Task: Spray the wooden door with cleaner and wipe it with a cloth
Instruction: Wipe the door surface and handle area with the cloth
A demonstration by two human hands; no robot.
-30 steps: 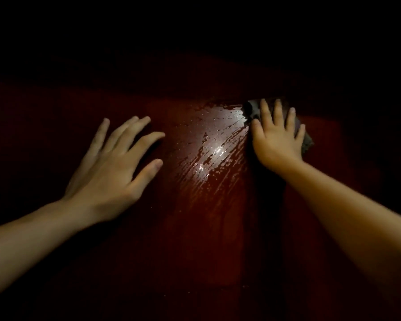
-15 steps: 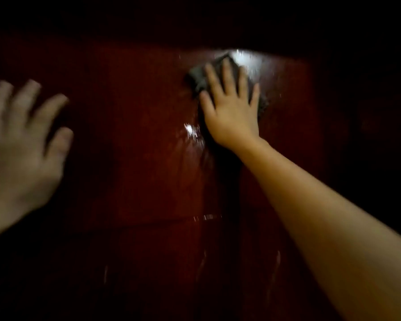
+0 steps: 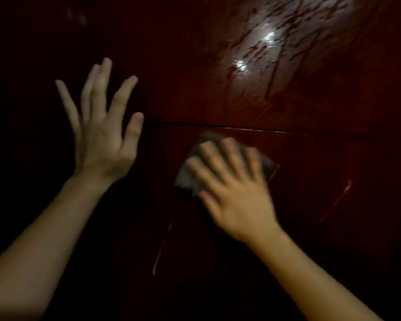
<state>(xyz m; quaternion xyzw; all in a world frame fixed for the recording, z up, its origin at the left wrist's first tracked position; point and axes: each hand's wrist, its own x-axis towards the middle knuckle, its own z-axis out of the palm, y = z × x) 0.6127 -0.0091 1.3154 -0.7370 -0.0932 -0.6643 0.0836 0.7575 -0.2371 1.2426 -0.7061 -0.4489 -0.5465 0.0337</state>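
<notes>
Spread flat, my right hand (image 3: 236, 193) presses the cloth (image 3: 187, 179) unclamped; it can slip free, leaving wet cleaner (image 3: 259, 42) above to streak.

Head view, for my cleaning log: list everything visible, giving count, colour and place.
wooden door: one, dark red-brown, fills the view behind both hands.
wet patch: one, glistening, upper right of the door.
seam: one, a dark horizontal line across the door, just above the cloth.
streaks: a few, thin and pale, on the lower door.
cloth: one, grey, on the door below the seam, under the right hand.
left hand: one, fingers spread, holds nothing, left of the cloth.
right hand: one, blurred, fingers spread flat on the cloth.
</notes>
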